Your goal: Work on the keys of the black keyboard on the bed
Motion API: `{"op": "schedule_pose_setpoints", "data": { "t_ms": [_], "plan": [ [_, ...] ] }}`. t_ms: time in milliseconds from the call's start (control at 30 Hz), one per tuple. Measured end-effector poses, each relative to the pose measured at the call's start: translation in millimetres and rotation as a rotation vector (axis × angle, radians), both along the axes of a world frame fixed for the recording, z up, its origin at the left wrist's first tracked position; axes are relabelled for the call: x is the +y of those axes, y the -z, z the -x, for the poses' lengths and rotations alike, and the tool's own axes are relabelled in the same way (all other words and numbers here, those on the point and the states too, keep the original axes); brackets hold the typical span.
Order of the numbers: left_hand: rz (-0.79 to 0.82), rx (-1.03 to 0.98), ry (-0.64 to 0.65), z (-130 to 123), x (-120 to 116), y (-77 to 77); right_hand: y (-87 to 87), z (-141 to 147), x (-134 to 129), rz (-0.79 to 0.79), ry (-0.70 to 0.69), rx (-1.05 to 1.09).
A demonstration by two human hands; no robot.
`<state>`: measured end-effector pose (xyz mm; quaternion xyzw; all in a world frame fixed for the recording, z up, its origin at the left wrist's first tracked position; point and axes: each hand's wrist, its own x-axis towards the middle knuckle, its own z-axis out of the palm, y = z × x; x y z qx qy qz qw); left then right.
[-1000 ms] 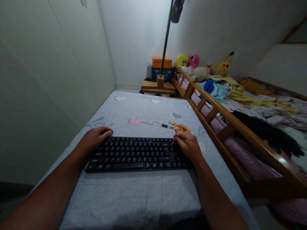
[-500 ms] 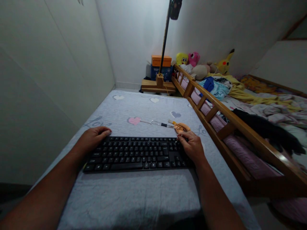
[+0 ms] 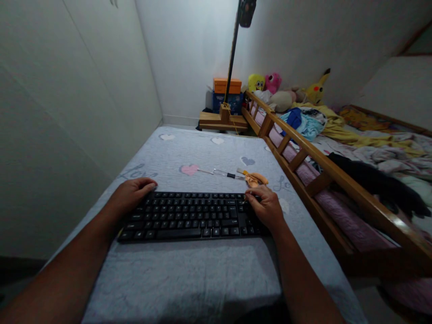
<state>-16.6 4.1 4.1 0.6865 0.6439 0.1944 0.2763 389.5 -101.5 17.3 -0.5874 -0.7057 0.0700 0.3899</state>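
Observation:
A black computer keyboard (image 3: 195, 216) lies flat on the grey bedspread in front of me. My left hand (image 3: 135, 192) is closed on its far left corner, with the thumb along the top edge. Over the number-pad end, my right hand (image 3: 265, 204) is pinched, thumb and fingers together close above the keys. Whatever small thing sits between those fingertips is too small to name. Just beyond this hand lies a crumpled orange cloth (image 3: 258, 179). Beside the cloth are a small brush (image 3: 241, 171) and a thin wire tool with a black grip (image 3: 231, 175).
The bedspread (image 3: 189, 274) has printed hearts. A wooden bed rail (image 3: 303, 148) runs along the right, with clothes and plush toys behind it. A pale cabinet wall (image 3: 74, 112) closes off the left. At the far end stands a pole on a wooden base (image 3: 211, 119).
My right hand has shifted slightly to the left over the keyboard's right end, its fingers still pinched. My left hand and the keyboard are nearly unmoved.

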Motion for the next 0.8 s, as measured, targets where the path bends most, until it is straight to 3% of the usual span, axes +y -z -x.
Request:
{"op": "schedule_pose_setpoints", "data": {
  "t_ms": [267,567,800],
  "plan": [
    [0.003,0.01,0.007,-3.7,-3.9,-8.2,-2.5,1.6,-1.2,0.03,-0.026,0.022],
    [0.012,0.007,0.002,-3.4,-4.1,-7.2,2.3,0.1,1.8,0.001,0.032,0.034],
    [0.012,0.004,0.015,-2.5,-4.1,-7.6,-0.3,0.3,0.0,0.021,-0.003,0.039]
  ]
}}
